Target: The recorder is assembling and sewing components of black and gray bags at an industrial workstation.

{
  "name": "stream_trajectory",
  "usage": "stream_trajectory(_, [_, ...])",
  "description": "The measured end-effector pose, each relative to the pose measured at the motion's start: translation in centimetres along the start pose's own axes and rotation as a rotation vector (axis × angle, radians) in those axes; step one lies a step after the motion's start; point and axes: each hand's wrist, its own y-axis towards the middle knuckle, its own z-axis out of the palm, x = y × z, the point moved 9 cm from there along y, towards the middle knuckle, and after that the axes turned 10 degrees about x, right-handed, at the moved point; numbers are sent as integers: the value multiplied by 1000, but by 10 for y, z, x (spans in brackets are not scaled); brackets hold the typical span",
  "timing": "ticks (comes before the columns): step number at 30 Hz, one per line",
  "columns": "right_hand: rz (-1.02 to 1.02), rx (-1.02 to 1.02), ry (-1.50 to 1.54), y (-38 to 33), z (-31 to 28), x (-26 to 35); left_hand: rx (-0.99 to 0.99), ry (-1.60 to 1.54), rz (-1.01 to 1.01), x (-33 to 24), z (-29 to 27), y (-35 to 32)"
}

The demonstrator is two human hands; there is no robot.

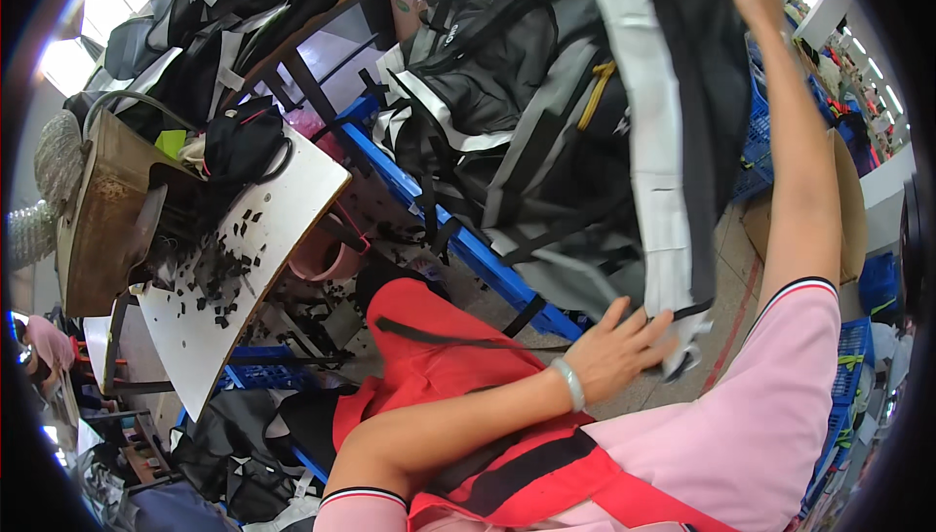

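Observation:
A long black fabric panel [704,132] with a white strip [651,113] along its side stretches upright between my hands. My right hand [759,3], raised at the upper right, grips its top edge. Down at its lower end is my left hand [619,349], a pale bangle on the wrist, its fingers bent over the bottom edge. Just left of the panel lies a heap of black and grey backpack pieces [497,54] with white edges, straps and a yellow cord [597,93]. Part of the heap is hidden behind the panel.
A blue frame [468,239] runs under the heap. To the left, a machine [107,200] stands at a white table [322,173] strewn with black scraps. A pink bucket [327,257] sits below. More black pieces [234,25] lie at upper left; blue crates [850,361] stand right.

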Motion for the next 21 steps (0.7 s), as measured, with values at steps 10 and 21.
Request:
stream_trajectory(10, [-546,394,161,-172,228,24,-505,-282,-937,314,-37,-161])
stream_trajectory(21, [-108,1085,-73,-328,280,15,-358,-465,-1278,401,27,-260])
